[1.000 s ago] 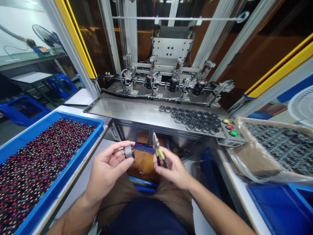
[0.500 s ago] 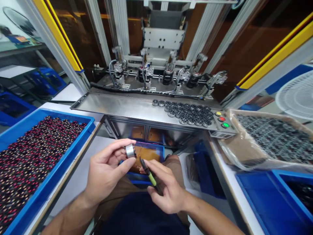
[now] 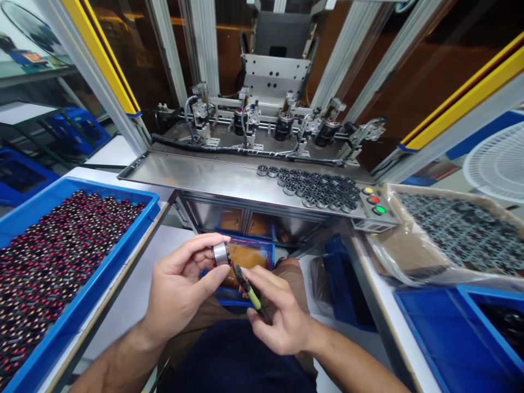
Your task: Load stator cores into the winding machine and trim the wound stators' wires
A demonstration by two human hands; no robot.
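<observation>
My left hand (image 3: pixel 180 284) grips a motor stator (image 3: pixel 221 254) between thumb and fingers. It has a smooth silver ring with dark toothed ends and traces of red. My right hand (image 3: pixel 278 316) is wrapped round slim pliers (image 3: pixel 254 297) with green and black handles. Their dark tip points up and left, close beside the stator's lower right edge; I cannot tell whether they touch. Both hands hover above my lap, over a blue bin (image 3: pixel 268 252) with brown sheet material (image 3: pixel 249 256) inside.
Many wound stators fill the blue tray (image 3: pixel 152 203) on the left. Black-and-silver rings (image 3: pixel 319 185) cluster on the metal shelf (image 3: pixel 196 174), left of the push buttons (image 3: pixel 373 200). Behind stand machine fixtures (image 3: pixel 284 126). At right are a plastic-lined box (image 3: pixel 409 248) of grey parts and blue bins (image 3: pixel 434 322).
The camera view has shifted slightly. The stator has tilted a little in my left hand, and the pliers' tip has come closer to its edge. Both hands keep their grips.
</observation>
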